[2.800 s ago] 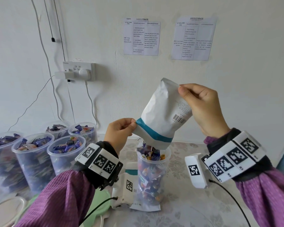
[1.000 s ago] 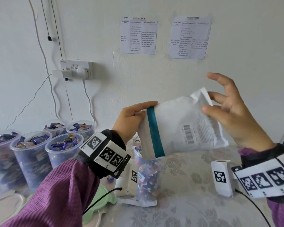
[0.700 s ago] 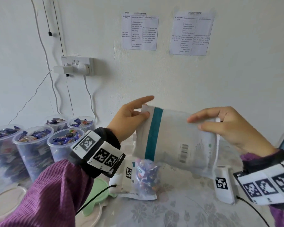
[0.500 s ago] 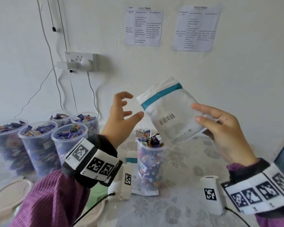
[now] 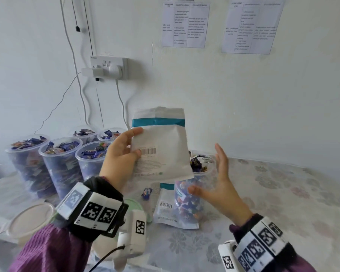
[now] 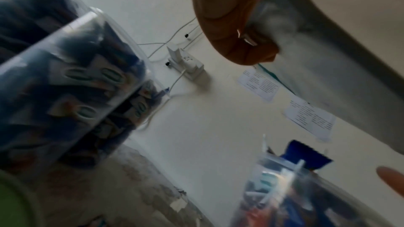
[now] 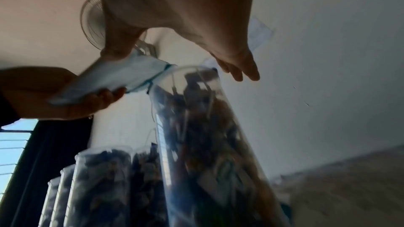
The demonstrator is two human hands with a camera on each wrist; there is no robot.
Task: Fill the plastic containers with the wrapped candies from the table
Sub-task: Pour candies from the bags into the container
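Observation:
My left hand (image 5: 134,143) grips a white candy bag (image 5: 165,138) with a teal band, holding it upright above the table with the band at the top. My right hand (image 5: 209,171) is open with straight fingers, just right of a clear plastic container (image 5: 199,185) heaped with wrapped candies; it holds nothing. In the right wrist view the container (image 7: 207,135) rises in front of the open right hand (image 7: 238,70), with the bag (image 7: 122,77) to the left. The left wrist view shows the bag (image 6: 328,75) pinched under my thumb.
Several filled containers (image 5: 61,163) stand at the left near the wall. A second white bag (image 5: 170,211) lies against the container in front of me, and one loose candy (image 5: 146,193) lies beside it. A clear lid (image 5: 30,219) and a green lid (image 5: 139,207) lie at the front left.
The bag came off the container's mouth, was turned over and passed from my right hand to my left. The right hand let go and dropped beside the container.

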